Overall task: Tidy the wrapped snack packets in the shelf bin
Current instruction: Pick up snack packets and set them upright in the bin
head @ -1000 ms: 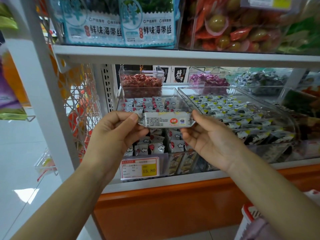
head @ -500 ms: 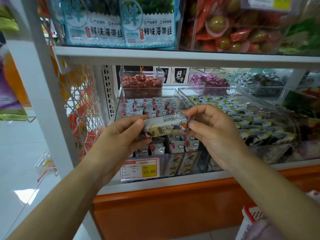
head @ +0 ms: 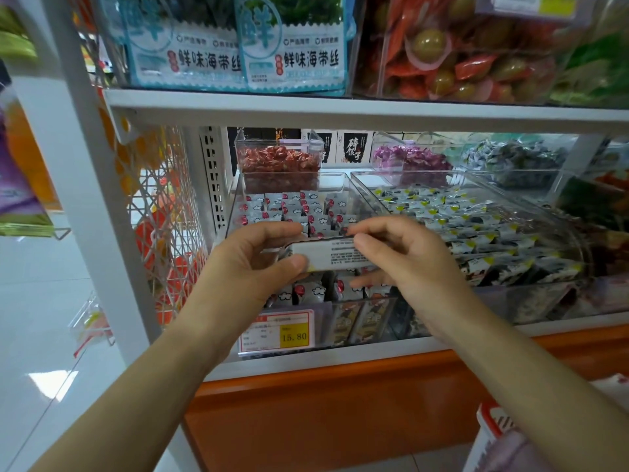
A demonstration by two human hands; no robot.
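Currently, the left hand (head: 258,264) and the right hand (head: 405,267) hold one white rectangular wrapped snack packet (head: 328,257) between them, printed back facing the camera; the left grip pinches the packet's left end between thumb and fingers; the right grip pinches its right end, fingers curled over the top edge. The packet is held level over the front part of the clear plastic shelf bin (head: 231,212); the bin stands on the lower white shelf (head: 357,356) and contains rows of grey-and-red wrapped packets (head: 289,207). A red-and-yellow price label (head: 276,332) reading 15.80 is fixed to the bin's front; a larger clear bin of black-and-yellow packets (head: 476,229) stands just beside it on the right; a small clear tub of red sweets (head: 277,161) stands behind it.
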